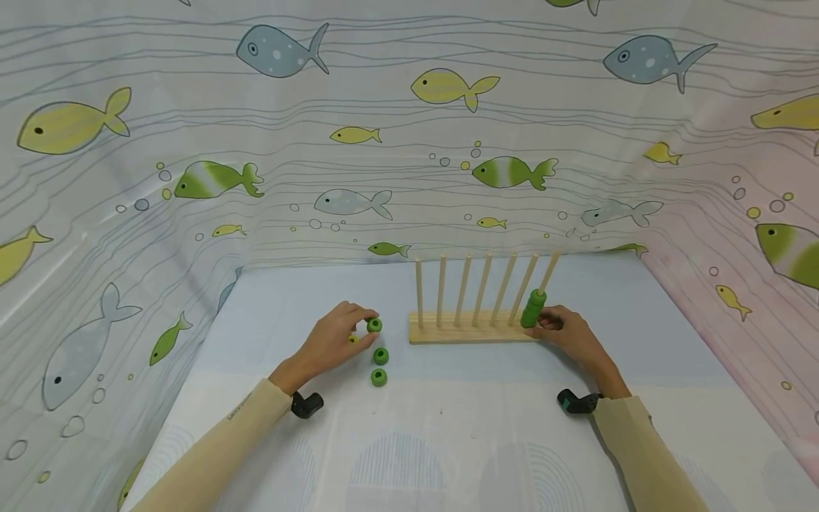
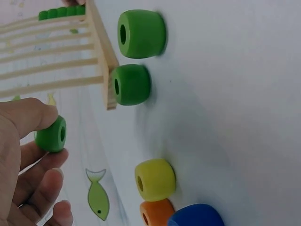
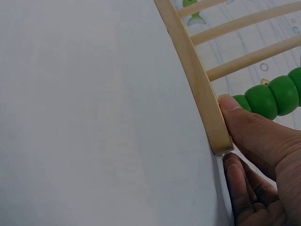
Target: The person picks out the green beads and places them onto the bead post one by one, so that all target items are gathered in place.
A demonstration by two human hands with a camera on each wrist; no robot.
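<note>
My left hand [image 1: 335, 338] pinches green bead [image 2: 51, 136], hole [image 2: 62, 134] clear; right hand [image 1: 569, 333] grips peg rack [image 1: 461, 334] at 3 o'clock, probably steadying it.

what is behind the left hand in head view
Part of a yellow bead shows; the left hand hides the rest. The left wrist view shows an orange bead and a blue bead nearby.
</note>
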